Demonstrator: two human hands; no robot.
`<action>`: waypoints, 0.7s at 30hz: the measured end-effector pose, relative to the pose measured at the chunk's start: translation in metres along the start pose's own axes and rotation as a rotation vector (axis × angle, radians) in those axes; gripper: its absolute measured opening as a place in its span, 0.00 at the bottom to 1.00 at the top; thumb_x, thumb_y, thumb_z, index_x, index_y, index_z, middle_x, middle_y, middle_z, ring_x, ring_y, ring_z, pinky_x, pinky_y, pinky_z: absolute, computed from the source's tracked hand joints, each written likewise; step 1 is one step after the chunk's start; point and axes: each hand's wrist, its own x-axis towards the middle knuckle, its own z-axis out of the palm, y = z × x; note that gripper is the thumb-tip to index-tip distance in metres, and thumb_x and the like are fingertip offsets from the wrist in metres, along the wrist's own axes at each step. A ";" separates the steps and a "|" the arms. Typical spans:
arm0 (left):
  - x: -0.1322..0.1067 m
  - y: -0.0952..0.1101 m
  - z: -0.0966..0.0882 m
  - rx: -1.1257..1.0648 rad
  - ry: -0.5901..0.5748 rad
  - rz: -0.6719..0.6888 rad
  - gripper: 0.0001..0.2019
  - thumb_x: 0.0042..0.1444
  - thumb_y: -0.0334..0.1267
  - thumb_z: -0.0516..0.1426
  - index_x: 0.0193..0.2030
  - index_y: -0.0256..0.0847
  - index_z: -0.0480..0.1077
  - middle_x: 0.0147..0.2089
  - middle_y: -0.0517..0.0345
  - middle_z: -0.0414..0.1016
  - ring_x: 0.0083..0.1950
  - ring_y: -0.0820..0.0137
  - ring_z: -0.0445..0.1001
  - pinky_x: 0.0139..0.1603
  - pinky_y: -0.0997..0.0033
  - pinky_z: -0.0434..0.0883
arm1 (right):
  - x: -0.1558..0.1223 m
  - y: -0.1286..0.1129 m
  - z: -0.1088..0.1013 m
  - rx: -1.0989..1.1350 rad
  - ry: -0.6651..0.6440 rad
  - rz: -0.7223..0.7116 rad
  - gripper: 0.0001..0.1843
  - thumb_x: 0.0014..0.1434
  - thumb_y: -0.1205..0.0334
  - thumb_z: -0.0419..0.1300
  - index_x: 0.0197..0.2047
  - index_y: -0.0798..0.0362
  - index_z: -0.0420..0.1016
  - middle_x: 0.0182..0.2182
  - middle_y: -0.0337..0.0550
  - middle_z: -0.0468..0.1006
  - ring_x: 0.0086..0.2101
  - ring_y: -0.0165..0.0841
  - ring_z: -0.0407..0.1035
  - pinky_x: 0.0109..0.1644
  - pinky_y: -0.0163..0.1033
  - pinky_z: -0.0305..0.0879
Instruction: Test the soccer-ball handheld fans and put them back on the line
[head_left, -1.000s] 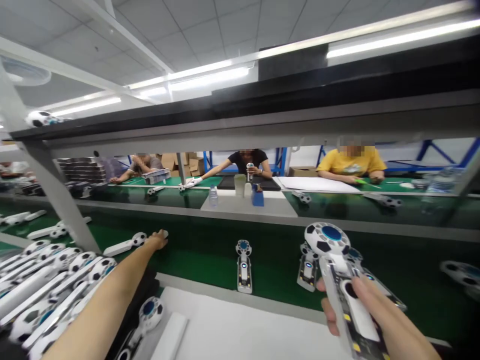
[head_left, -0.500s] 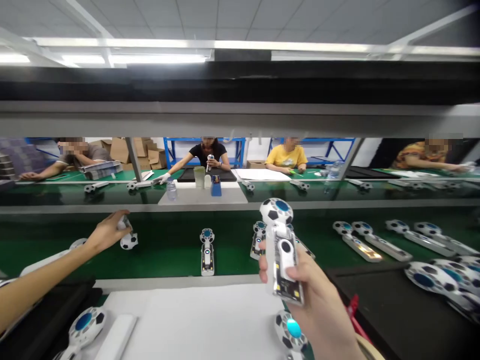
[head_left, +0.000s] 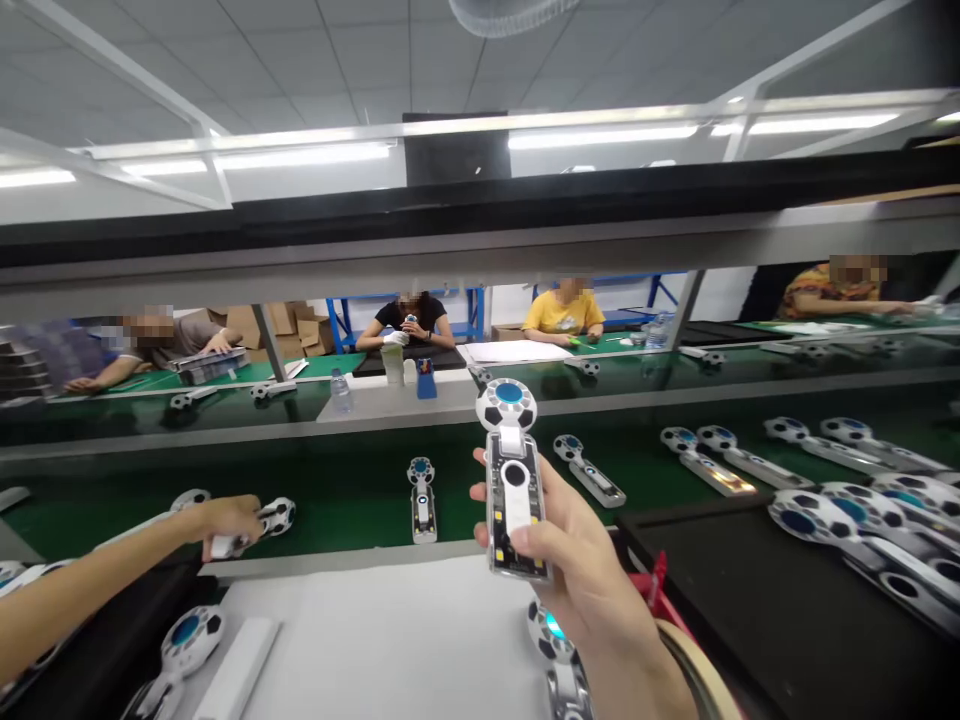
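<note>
My right hand (head_left: 570, 540) is closed around the clear handle of a football-headed handheld device (head_left: 514, 490), upright in front of me, with its thumb on the white strip. A black circuit board shows through the handle, and the round head has a blue centre. At the left, my left hand (head_left: 231, 520) grips another football-headed device (head_left: 277, 515), low over the near edge of the green belt; its fingers partly cover the handle. Below my right hand lies a device with a glowing blue centre (head_left: 551, 632), partly hidden by the wrist.
A white sheet (head_left: 375, 630) covers the near table; a device (head_left: 191, 640) and a white bar (head_left: 238, 665) lie at its left. More devices rest on the green belt (head_left: 337, 500) and the black tray (head_left: 720, 600) at right. A tape roll (head_left: 697, 670) sits by my right wrist. Co-workers sit opposite.
My left hand has come down and nearer with its device, which now lies more sideways. My right hand has shifted left, still holding its device upright. The view has tilted slightly.
</note>
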 end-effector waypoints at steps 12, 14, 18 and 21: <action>-0.114 0.083 0.077 -0.766 -0.245 0.528 0.23 0.49 0.35 0.61 0.53 0.40 0.66 0.46 0.51 0.73 0.32 0.71 0.70 0.28 0.69 0.73 | 0.008 0.010 0.008 -0.109 0.045 0.072 0.36 0.44 0.66 0.61 0.59 0.48 0.66 0.38 0.43 0.79 0.30 0.34 0.70 0.31 0.36 0.62; -0.134 0.080 0.098 -0.869 -0.315 0.619 0.23 0.50 0.33 0.61 0.55 0.41 0.67 0.47 0.51 0.72 0.34 0.70 0.71 0.30 0.66 0.75 | 0.010 0.012 0.008 -0.117 0.073 0.089 0.37 0.43 0.66 0.60 0.60 0.48 0.65 0.39 0.43 0.79 0.30 0.35 0.70 0.31 0.37 0.62; -0.153 0.073 0.127 -1.055 -0.426 0.731 0.19 0.54 0.31 0.61 0.53 0.41 0.70 0.49 0.49 0.71 0.35 0.70 0.71 0.26 0.71 0.75 | 0.011 0.013 0.009 -0.174 0.087 0.105 0.38 0.44 0.64 0.61 0.61 0.47 0.64 0.40 0.43 0.78 0.32 0.36 0.70 0.33 0.37 0.63; -0.155 0.069 0.138 -1.136 -0.446 0.742 0.16 0.54 0.32 0.62 0.50 0.41 0.72 0.48 0.50 0.71 0.34 0.71 0.71 0.23 0.74 0.74 | 0.013 0.016 0.010 -0.209 0.088 0.129 0.38 0.44 0.64 0.61 0.61 0.46 0.64 0.40 0.43 0.79 0.32 0.36 0.70 0.31 0.35 0.62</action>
